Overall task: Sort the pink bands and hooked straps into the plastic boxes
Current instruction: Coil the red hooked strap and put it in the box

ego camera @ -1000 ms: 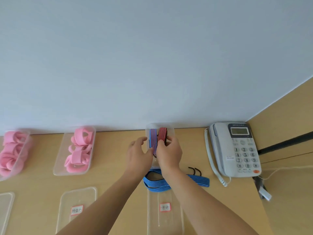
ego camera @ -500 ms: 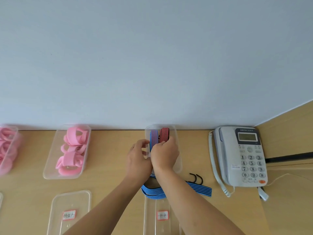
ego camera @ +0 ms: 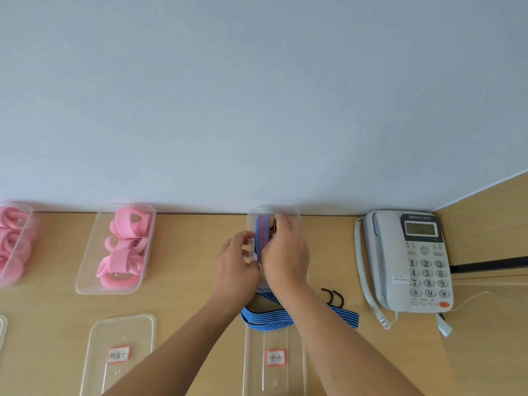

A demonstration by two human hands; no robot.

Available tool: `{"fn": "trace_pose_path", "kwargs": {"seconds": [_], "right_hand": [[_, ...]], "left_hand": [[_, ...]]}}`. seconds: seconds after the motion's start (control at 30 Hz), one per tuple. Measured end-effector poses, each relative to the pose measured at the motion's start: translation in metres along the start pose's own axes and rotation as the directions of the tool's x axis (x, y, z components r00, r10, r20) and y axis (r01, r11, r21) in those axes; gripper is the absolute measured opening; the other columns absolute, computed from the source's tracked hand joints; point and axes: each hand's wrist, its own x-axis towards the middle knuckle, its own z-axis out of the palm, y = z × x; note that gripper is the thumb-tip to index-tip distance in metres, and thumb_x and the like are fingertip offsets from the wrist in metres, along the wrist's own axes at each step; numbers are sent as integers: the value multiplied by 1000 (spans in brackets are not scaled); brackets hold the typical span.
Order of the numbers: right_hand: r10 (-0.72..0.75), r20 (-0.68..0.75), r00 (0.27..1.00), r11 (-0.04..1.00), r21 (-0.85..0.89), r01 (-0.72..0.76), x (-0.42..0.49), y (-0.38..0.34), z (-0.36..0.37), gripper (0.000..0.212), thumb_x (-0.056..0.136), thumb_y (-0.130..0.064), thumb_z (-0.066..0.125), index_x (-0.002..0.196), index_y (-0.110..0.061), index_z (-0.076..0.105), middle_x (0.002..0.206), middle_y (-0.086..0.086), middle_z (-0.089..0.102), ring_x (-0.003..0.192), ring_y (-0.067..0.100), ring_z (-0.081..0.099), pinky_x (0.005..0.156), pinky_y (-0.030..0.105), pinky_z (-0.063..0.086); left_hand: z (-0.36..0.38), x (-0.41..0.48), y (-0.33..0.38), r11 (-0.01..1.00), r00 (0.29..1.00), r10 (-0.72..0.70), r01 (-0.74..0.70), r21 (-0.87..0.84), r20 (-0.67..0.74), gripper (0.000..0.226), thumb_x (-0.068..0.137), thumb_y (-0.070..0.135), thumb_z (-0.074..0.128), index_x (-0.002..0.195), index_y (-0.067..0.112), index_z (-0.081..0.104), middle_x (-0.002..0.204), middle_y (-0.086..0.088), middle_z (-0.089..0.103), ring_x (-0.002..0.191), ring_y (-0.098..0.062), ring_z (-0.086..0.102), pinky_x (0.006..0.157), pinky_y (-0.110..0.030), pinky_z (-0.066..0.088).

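A clear plastic box (ego camera: 273, 210) stands against the wall with a blue-and-red striped strap (ego camera: 261, 232) upright inside it. My right hand (ego camera: 285, 254) reaches into the box, fingers curled over a red strap (ego camera: 276, 217) that is mostly hidden. My left hand (ego camera: 237, 265) is at the box's left wall, fingers curled near the blue-and-red strap. A blue striped strap (ego camera: 288, 318) with black hooks (ego camera: 333, 297) lies on the table below my wrists. Two boxes to the left hold pink bands (ego camera: 124, 247), the far one (ego camera: 11, 241) cut by the frame edge.
Two clear lids with red-framed labels lie near the front edge, one (ego camera: 120, 352) at the left and one (ego camera: 274, 358) under the blue strap. A grey desk telephone (ego camera: 411, 261) with a coiled cord sits at the right. A wooden side panel (ego camera: 491, 224) closes the right.
My right hand has pushed farther into the box and now covers most of the red strap. My left hand stays at the box's left side. The view shifted slightly right.
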Motion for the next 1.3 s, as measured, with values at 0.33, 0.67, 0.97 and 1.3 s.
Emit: {"fn": "trace_pose_path", "kwargs": {"seconds": [0.33, 0.67, 0.97, 1.3], "right_hand": [[-256, 114, 960, 957, -110, 269, 7, 20, -8, 7, 77, -4, 67, 84, -5, 66, 98, 11, 59, 95, 31, 54, 74, 36, 44], [-379, 65, 923, 918, -101, 384, 3, 33, -13, 19, 64, -2, 81, 74, -5, 65, 82, 9, 64, 79, 30, 57, 68, 37, 54], [-221, -218, 951, 961, 120, 251, -54, 88, -40, 23, 84, -9, 73, 107, -6, 71, 103, 5, 71, 98, 26, 61, 88, 29, 45], [-241, 353, 904, 917, -222, 332, -93, 135, -39, 55, 84, -43, 70, 132, -21, 56, 132, -6, 53, 127, 22, 45, 104, 40, 36]], "left_hand": [[-1, 2, 2, 999, 1000, 14, -14, 35, 8, 57, 84, -9, 62, 133, 21, 60, 120, 9, 60, 92, 1, 63, 71, -6, 43], [-3, 1, 2, 998, 999, 33, -34, 60, 11, 55, 86, -6, 65, 134, 20, 61, 121, 6, 62, 90, 0, 64, 71, -5, 44], [-17, -56, -22, 977, 978, 185, -173, 122, -92, 24, 93, 15, 74, 115, 23, 70, 110, 22, 58, 105, -15, 59, 89, -32, 51], [-13, -83, -51, 935, 983, 74, -127, 332, 168, 68, 79, 35, 86, 139, 22, 56, 140, 9, 53, 131, -17, 43, 103, -23, 32]]}}
